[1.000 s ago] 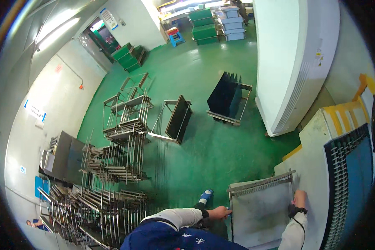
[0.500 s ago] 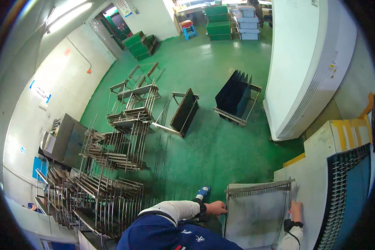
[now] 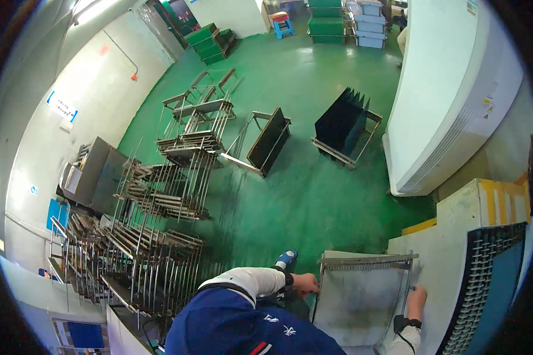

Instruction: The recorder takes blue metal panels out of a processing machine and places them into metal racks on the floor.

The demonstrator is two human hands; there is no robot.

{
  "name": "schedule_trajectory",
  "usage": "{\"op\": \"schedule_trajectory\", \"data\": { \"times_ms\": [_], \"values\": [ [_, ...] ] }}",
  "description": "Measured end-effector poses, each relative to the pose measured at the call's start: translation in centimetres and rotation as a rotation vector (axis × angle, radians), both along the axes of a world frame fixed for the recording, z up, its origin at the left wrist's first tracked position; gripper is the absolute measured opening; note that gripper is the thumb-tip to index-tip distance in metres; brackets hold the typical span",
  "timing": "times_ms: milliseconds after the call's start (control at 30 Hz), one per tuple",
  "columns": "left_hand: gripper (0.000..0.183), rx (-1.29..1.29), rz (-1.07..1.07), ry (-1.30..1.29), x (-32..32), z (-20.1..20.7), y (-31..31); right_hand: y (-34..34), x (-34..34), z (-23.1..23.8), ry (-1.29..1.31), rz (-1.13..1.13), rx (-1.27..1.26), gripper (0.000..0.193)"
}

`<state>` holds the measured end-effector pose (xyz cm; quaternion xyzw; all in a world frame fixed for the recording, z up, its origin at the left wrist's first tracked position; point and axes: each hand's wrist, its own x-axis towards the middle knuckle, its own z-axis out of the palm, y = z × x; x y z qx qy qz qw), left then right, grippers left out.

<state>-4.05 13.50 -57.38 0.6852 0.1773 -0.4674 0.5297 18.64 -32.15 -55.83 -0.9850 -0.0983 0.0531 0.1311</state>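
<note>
A metal rack [image 3: 367, 259] with a slotted bar across its top stands low in front of me, at the lower right. Pale grey flat sheet material [image 3: 356, 296] fills the space between its side rods. My left hand [image 3: 305, 284] is closed at the rack's left rod. On the opposite side, my right hand [image 3: 417, 300] is closed at the right rod, its fingertips partly hidden. The rack's lower end is cut off by the picture's edge and my body.
Stacked metal racks [image 3: 154, 254] crowd the left side. Farther off on the green floor stand a rack with a dark panel [image 3: 269, 142] and one holding black sheets [image 3: 340, 124]. A tall white cabinet [image 3: 450, 100] and a rack with a blue panel [image 3: 497, 278] line the right.
My view has tipped and shifted slightly, so the far floor racks sit higher in the picture. Both hands keep to the rack's sides, and the rack itself has barely moved.
</note>
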Motion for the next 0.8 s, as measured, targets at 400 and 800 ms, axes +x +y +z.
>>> {"op": "schedule_trajectory", "data": {
  "times_ms": [400, 800],
  "values": [
    [0.026, 0.210, 0.022, -0.638, 7.0, 5.2, 0.5, 2.2, 1.0, -0.5, 0.122, -0.334, 0.128, 0.018],
    [0.048, 0.364, 0.018, -0.973, 15.0, 5.7, -4.9, -7.8, -13.2, -2.7, 0.099, -0.512, -0.169, 0.025]
  ]
}}
